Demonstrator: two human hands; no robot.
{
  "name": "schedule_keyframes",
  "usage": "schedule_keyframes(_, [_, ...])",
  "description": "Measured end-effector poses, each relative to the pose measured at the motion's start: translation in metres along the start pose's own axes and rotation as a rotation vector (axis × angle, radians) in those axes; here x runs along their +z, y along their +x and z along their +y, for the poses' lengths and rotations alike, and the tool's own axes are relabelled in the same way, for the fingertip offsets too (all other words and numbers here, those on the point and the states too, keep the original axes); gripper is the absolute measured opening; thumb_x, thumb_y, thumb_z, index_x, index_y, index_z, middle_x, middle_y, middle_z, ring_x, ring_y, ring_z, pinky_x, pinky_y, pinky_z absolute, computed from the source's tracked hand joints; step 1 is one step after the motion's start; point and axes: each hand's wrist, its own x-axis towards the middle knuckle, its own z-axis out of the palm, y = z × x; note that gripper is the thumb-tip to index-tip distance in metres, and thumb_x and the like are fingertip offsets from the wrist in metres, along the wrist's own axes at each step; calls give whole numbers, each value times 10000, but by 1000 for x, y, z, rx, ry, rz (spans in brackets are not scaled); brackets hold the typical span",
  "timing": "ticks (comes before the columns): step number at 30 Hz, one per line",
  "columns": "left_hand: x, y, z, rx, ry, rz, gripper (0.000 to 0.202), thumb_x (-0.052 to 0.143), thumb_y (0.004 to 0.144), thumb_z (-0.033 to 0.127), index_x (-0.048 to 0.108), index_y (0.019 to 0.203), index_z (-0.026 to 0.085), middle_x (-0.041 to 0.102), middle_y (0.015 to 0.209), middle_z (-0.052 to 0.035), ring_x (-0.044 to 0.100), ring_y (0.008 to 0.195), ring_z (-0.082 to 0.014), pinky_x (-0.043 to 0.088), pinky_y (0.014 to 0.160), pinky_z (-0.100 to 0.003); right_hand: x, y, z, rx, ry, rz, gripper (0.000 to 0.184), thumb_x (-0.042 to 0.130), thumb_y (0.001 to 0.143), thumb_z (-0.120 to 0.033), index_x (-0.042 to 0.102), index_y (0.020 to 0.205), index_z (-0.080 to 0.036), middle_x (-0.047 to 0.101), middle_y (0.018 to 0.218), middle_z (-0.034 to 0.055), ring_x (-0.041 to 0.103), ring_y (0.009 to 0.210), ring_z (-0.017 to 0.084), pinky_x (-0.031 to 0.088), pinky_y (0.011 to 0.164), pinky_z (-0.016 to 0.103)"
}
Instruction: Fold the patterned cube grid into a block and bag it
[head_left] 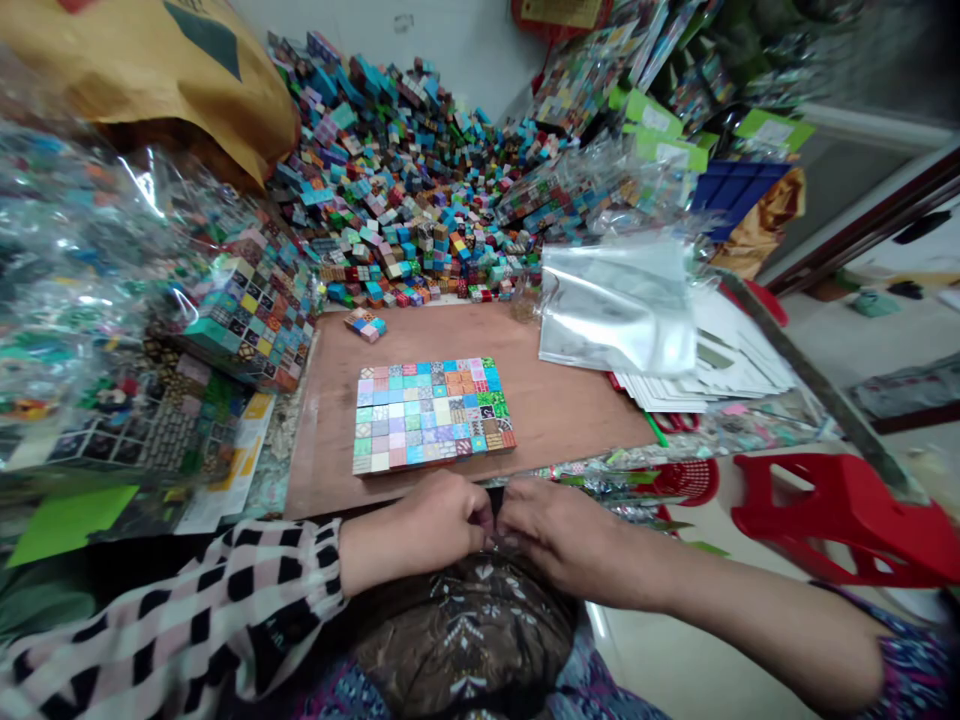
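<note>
My left hand [448,515] and my right hand [559,540] meet close together over my lap, just in front of the board's near edge. Both have their fingers pinched; whatever is between the fingertips is too small or hidden to make out. Beneath them lies a brown patterned cloth [465,625] on my lap. Beyond my hands, a flat rectangular array of small multicoloured cubes [431,415] rests on the brown board [577,430], touched by neither hand. A small cluster of cubes [366,324] sits near the board's far left.
A large heap of loose cubes [420,210] is piled against the wall. Clear plastic bags [619,310] overlap white cards [739,350] on the right. Bagged cube blocks [255,310] crowd the left. A red stool [832,510] and a red basket [686,482] stand lower right.
</note>
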Motion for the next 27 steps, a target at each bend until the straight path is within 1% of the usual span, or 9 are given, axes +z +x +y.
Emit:
schedule_keyframes(3, [2,-4,2,60,9,12,240,570,751,128,778,851,193,769,831,-38,630,723,-161,390,630,-255,1,-4,0,38,18,-17,182,481,906,-102,656,943,-131,679,958,123,601,876,213,424,749,314])
schedule_keyframes(6, [4,-8,4,123,84,-20,270,521,730,79,762,797,183,765,798,-49,606,673,-160,382,604,-256,6,-7,-2,-5,12,21,196,478,873,-70,640,970,-124,677,936,118,590,855,210,416,748,319])
schedule_keyframes(9, [3,-11,5,132,151,-92,213,526,712,77,714,696,176,717,685,-33,531,580,-143,340,543,-253,12,-9,-3,-66,14,54,189,489,834,-46,625,933,-132,664,903,104,570,829,200,406,731,310])
schedule_keyframes(11, [1,-13,5,148,156,-114,205,519,719,75,689,668,179,687,644,-16,495,554,-130,331,532,-249,12,-9,-3,-87,24,51,183,488,834,-45,620,920,-138,662,894,95,566,824,193,405,730,304])
schedule_keyframes(14, [2,-13,1,168,105,-115,211,517,735,72,698,710,179,704,686,-14,521,589,-126,357,563,-241,7,-9,-1,-76,21,26,177,506,832,-47,625,926,-138,668,909,91,580,841,191,405,732,297])
schedule_keyframes(17, [4,-12,-3,132,22,-110,198,544,745,86,720,759,175,724,725,-20,562,617,-126,379,576,-231,2,-10,-1,-46,1,-30,167,520,844,-58,637,935,-136,690,922,92,603,848,193,398,717,296])
schedule_keyframes(21, [4,-12,2,131,85,-96,143,597,746,129,733,748,173,706,695,-25,518,590,-128,350,563,-246,0,-9,-3,-6,-44,-91,148,513,919,-150,657,947,-132,726,934,108,638,835,206,384,688,308])
schedule_keyframes(24, [1,-12,9,131,119,-96,117,616,745,154,732,740,172,694,683,-23,492,576,-127,329,553,-254,0,-9,-3,-34,-74,-76,176,496,923,-141,671,922,-133,741,935,116,651,823,206,387,686,311])
schedule_keyframes(27, [-1,-11,11,100,87,-80,104,621,748,160,723,743,173,692,691,-17,519,587,-130,343,550,-248,-2,-10,-2,-91,-84,-20,159,512,889,-117,667,869,-143,740,885,101,644,773,194,390,671,306])
